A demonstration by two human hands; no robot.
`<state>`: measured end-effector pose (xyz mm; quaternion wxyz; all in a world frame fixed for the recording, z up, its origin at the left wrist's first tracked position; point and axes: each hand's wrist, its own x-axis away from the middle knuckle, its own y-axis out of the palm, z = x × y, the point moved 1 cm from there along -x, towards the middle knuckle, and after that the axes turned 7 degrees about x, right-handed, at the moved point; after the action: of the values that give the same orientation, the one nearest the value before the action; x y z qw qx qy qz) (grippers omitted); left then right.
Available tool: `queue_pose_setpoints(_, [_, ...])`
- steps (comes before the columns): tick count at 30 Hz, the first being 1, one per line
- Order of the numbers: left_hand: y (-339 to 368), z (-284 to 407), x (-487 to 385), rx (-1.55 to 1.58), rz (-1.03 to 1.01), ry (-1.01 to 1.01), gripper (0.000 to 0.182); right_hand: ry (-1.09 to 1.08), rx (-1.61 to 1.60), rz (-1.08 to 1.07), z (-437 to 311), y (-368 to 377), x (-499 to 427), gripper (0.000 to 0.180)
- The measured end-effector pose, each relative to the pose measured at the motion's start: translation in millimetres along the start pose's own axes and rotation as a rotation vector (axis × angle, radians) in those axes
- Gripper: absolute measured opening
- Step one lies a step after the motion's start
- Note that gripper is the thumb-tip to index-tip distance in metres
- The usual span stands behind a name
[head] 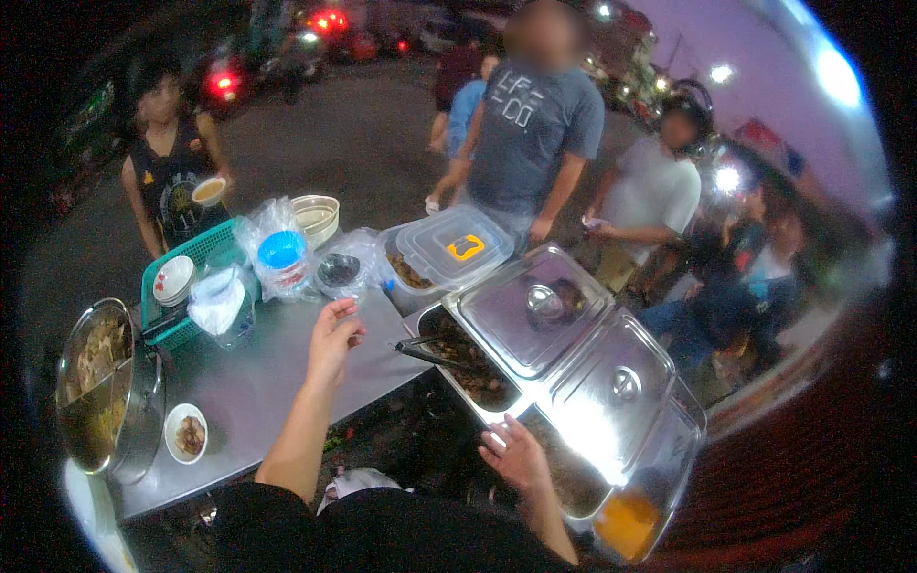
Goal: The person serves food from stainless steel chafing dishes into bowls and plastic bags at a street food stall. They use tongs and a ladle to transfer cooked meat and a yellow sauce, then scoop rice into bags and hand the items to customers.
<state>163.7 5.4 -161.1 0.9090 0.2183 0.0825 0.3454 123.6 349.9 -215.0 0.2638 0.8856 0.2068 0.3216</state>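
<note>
My left hand (334, 335) is raised above the metal table (258, 379), its fingers loosely curled and apart around nothing visible. It is nearest to a plastic bag with a black item (339, 269). Above the inner edge of the steel food trays, my right hand (514, 455) hangs with bent, spread fingers; a small bright patch at its fingertips is too blurred to identify. Tongs (419, 350) rest in the tray of dark chopped food (469, 369). A steel lid (534, 311) partly covers that tray, and a second steel lid (609, 394) partly covers the neighbouring one.
A divided steel pot (147, 401) stands at left beside a small bowl with food (188, 434). Behind are a green basket (159, 286) with bowls, bagged blue bowls (281, 251) and a lidded plastic container (448, 247). A yellow-orange item (627, 523) sits at right. Several people stand opposite.
</note>
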Motion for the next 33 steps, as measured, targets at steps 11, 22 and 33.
queue_pose_setpoints(11, [-56.7, 0.5, 23.2, -0.147, 0.170, -0.046, 0.032, 0.173, 0.086, 0.035, 30.3, 0.6, -8.5, 0.049])
queue_pose_setpoints(22, [-80.9, -54.6, -52.0, -1.717, -0.223, -0.336, 0.035, 0.111, 0.080, 0.068, 24.8, 31.5, -60.9, 0.048])
queue_pose_setpoints(33, [-113.4, 13.5, -101.0, -1.589, -0.237, -0.254, 0.032, 0.061, 0.181, -0.048, -6.6, 96.6, -138.0, 0.046])
